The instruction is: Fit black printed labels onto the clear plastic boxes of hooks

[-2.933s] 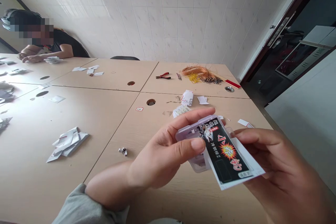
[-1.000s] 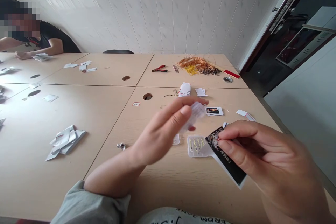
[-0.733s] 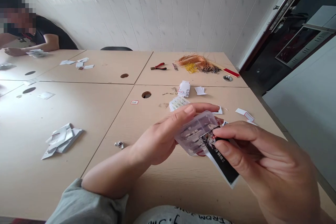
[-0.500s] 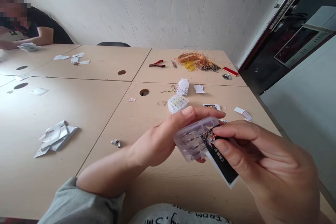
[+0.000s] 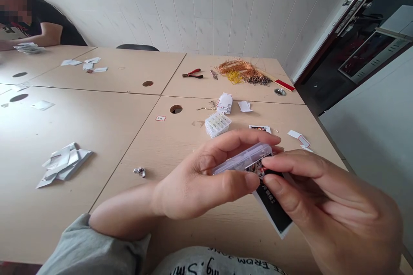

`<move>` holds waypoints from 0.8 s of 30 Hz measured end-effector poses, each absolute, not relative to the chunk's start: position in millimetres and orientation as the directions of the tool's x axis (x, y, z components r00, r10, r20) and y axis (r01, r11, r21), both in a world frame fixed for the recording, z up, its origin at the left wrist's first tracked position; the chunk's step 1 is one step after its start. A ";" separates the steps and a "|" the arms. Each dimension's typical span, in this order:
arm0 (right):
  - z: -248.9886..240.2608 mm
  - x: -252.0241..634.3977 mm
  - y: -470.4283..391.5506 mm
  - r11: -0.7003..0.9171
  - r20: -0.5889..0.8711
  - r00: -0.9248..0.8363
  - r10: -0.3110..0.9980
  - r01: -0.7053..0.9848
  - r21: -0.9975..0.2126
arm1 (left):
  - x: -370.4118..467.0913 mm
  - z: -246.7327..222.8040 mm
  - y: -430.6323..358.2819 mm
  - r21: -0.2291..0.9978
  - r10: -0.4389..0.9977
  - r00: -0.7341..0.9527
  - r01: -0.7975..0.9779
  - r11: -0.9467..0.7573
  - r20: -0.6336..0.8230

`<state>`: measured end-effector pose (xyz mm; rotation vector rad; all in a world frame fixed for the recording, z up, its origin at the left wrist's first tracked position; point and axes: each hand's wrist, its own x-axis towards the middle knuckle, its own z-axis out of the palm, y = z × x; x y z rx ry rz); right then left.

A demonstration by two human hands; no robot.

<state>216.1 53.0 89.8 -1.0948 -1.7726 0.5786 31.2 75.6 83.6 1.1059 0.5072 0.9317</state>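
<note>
The left hand (image 5: pixel 206 176) is half closed, fingers along the far side and thumb along the near side of a tilted, pale-lilac, translucent plastic box (image 5: pixel 243 157). The right hand (image 5: pixel 335 197) pinches a black, white-edged printed card (image 5: pixel 274 206) between thumb and forefinger, its upper end overlapping the box's four o'clock end; whether it touches the box is hard to tell. Outward from the box, over the pale wood-grain table (image 5: pixel 109 137), a stack of clear plastic boxes (image 5: pixel 217 124) sits at eleven o'clock, with a pile of white paper cards (image 5: pixel 224 103) just beyond. Farther out, red-and-black-handled pliers (image 5: pixel 192 74) lie at eleven and a copper-coloured bundle of strands (image 5: pixel 238 68) at twelve. Crumpled silvery scrap (image 5: pixel 140 172) lies at nine, flat white packets (image 5: pixel 64 164) well beyond it. At ten sits a dark-shirted person (image 5: pixel 48 21).
</note>
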 end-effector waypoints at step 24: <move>90.7 215.2 58.5 0.685 0.648 -0.272 0.711 0.477 -0.551 | 28.2 88.1 72.1 0.972 0.872 0.469 -0.234 -0.032 0.142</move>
